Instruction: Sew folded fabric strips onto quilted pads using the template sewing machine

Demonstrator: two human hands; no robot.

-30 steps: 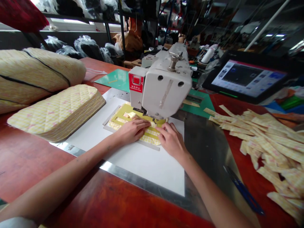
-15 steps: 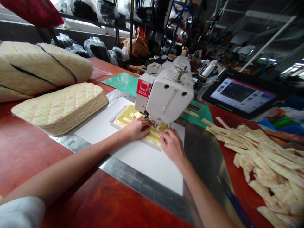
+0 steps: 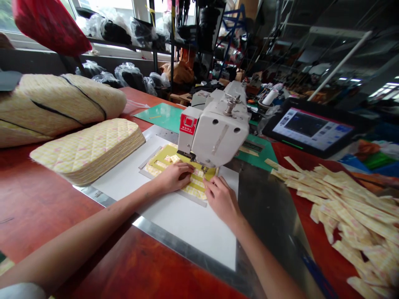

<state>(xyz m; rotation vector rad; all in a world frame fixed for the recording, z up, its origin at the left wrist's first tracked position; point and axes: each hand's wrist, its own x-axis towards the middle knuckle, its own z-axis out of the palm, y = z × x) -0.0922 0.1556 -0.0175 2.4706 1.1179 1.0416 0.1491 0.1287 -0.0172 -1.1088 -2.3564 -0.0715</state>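
A flat, slotted template (image 3: pixel 171 150) is touched by the curled left hand (image 3: pixel 175 177) and right hand (image 3: pixel 222 198); any pinch cannot be told. Left of them, rounded quilted pads (image 3: pixel 90 145) are stacked.

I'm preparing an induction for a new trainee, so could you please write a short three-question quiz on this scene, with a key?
1. True or false: in the picture, the stack of quilted pieces lies to the left of the sewing machine.

2. Multiple choice: what colour is the slotted template by the person's fingers?
A) Dark red
B) Yellow-green
C) Black

3. Short answer: which of the person's hands is nearer the lit screen?

Key:
1. True.
2. B.
3. The right hand.
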